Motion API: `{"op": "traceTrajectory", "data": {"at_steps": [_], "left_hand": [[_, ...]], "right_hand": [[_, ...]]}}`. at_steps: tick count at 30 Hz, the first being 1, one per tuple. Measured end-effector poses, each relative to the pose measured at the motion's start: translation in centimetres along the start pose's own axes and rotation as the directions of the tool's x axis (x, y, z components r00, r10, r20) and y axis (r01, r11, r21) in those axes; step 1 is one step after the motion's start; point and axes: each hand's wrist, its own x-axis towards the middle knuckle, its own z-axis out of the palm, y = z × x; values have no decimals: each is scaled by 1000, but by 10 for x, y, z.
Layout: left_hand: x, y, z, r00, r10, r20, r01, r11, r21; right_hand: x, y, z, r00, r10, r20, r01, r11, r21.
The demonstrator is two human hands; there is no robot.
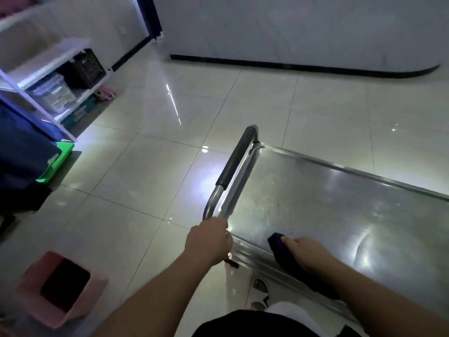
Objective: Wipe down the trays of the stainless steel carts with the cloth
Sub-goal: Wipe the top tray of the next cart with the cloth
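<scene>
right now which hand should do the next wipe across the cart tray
The right hand. It already holds the dark cloth against the top tray near its near rim, with bare steel ahead of it. The left hand grips the cart's corner by the handle, steadying it.

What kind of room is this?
Probably a back room or storeroom of a shop or kitchen: a steel cart, shelves packed with crates and boxes, and a shiny tiled floor.
</scene>
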Motion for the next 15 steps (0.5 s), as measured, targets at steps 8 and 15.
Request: {"op": "traceTrajectory", "data": {"at_steps": [8,15], "left_hand": [[52,-25,-24,992,111,-63,-108,993,47],[133,-36,-36,891,421,-171,-419,907,46]], "right_hand": [[41,-34,-8,995,80,54,-86,988,126],[67,-65,-1,977,212,18,-209,935,288]]}}
